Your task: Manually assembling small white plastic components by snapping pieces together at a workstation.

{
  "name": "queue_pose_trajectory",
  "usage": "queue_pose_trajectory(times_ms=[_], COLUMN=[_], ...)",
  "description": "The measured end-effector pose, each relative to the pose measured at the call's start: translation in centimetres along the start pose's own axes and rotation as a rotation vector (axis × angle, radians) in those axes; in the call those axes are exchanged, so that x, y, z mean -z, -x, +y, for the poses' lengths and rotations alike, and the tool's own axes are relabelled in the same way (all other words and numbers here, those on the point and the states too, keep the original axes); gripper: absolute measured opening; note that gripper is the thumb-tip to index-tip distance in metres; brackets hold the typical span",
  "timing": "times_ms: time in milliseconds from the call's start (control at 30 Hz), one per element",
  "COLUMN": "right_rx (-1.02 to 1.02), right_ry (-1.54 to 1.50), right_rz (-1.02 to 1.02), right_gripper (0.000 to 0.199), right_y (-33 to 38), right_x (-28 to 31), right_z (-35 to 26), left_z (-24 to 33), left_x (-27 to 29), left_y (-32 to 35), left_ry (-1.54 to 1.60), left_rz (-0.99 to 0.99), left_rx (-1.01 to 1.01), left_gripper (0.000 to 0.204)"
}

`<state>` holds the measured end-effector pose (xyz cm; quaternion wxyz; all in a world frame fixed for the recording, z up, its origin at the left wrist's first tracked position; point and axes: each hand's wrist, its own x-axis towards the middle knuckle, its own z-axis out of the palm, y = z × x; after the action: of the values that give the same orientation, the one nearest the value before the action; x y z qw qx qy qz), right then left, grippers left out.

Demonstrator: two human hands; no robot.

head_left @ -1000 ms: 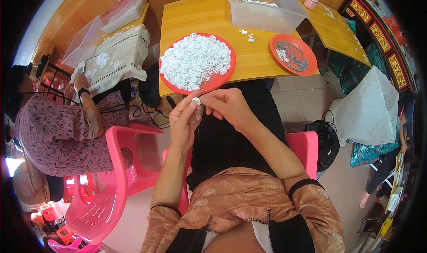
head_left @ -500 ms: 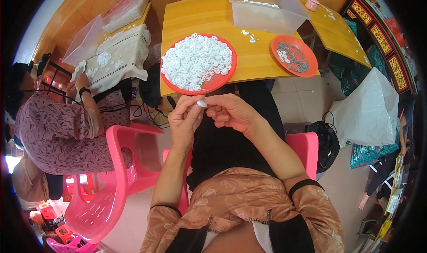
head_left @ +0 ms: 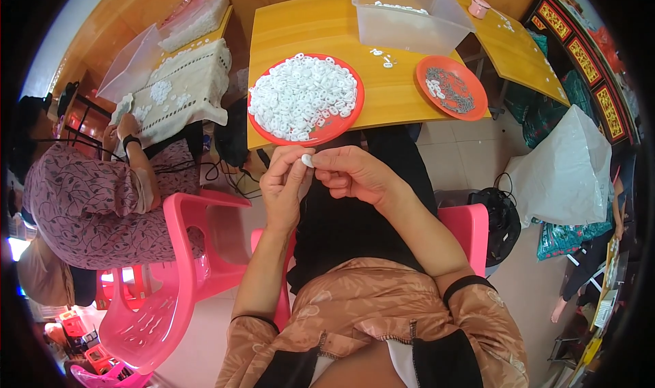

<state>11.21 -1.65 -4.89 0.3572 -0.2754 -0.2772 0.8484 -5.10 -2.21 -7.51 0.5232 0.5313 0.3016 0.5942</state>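
Note:
My left hand [head_left: 283,178] is closed, pinching a small white plastic piece [head_left: 308,161] between thumb and forefinger. Against its right side my right hand [head_left: 355,172] is closed in a pinch; whatever lies between those fingertips is too small to make out. Both hands meet over my lap, just off the table's near edge. Just beyond them, a red round tray [head_left: 359,108] bears a heap of small white oval plastic pieces [head_left: 300,91]. To the right, an orange-red plate [head_left: 480,91] holds small grey metal parts [head_left: 458,95] and several white pieces [head_left: 434,88].
A clear plastic bin [head_left: 409,30] stands at the back of the yellow table [head_left: 300,26]. At left, a co-worker [head_left: 102,197] handles white pieces on a cloth-covered table [head_left: 187,81]. A pink chair [head_left: 181,265] stands between us. A white sack [head_left: 563,170] and black bag [head_left: 497,224] are at right.
The white piece has been turned slightly between my fingers, and my right fingertips have curled in closer against it. The trays and table look the same.

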Motion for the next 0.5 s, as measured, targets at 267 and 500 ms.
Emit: queue_pose_trajectory(times_ms=[267, 500], right_rx=[0.085, 0.127], right_ry=[-0.042, -0.010], right_rz=[0.060, 0.075], right_gripper=[0.020, 0.021], right_y=[0.3, 0.5], right_x=[-1.3, -1.7], right_z=[0.5, 0.3], left_z=[0.1, 0.3], left_x=[0.3, -0.1], left_y=[0.0, -0.1], left_ry=[0.086, 0.110], left_rz=[-0.082, -0.058], left_rx=[0.012, 0.043], left_gripper=[0.024, 0.020])
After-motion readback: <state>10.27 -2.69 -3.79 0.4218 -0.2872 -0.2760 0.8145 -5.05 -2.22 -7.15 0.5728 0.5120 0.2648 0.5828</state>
